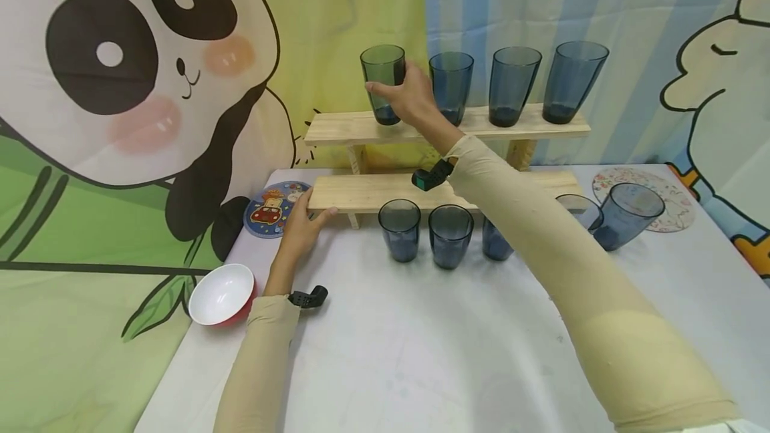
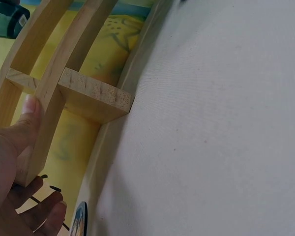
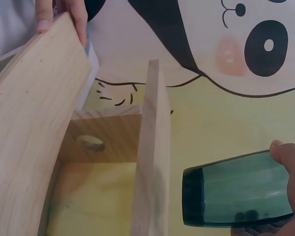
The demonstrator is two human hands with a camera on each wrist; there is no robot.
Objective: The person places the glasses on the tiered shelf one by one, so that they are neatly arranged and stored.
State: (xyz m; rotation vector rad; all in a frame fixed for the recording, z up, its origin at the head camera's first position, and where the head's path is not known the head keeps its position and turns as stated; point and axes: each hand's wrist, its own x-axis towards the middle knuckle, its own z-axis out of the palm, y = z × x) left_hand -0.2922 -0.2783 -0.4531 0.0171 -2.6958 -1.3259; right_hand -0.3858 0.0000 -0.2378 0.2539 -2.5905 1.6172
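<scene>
My right hand [image 1: 415, 95] grips a tinted drinking glass [image 1: 379, 75], thumb and fingers round its side. The glass is upright at the left end of the upper board [image 1: 337, 127] of a two-tier wooden shelf. In the right wrist view a narrow gap shows between the glass base [image 3: 192, 196] and the board's edge. To its right, three more tall glasses [image 1: 451, 82] stand in a row on the same tier. My left hand [image 1: 299, 229] holds the left end of the lower board [image 1: 361, 192], its thumb on top and fingers curled beneath in the left wrist view.
Several glasses [image 1: 400, 232] stand on the white table [image 1: 409, 346] before the shelf, some partly behind my right forearm. A red bowl with white inside [image 1: 221, 294] sits at the left edge. Round mats lie left [image 1: 267, 212] and right [image 1: 676, 209]. Printed curtains hang behind.
</scene>
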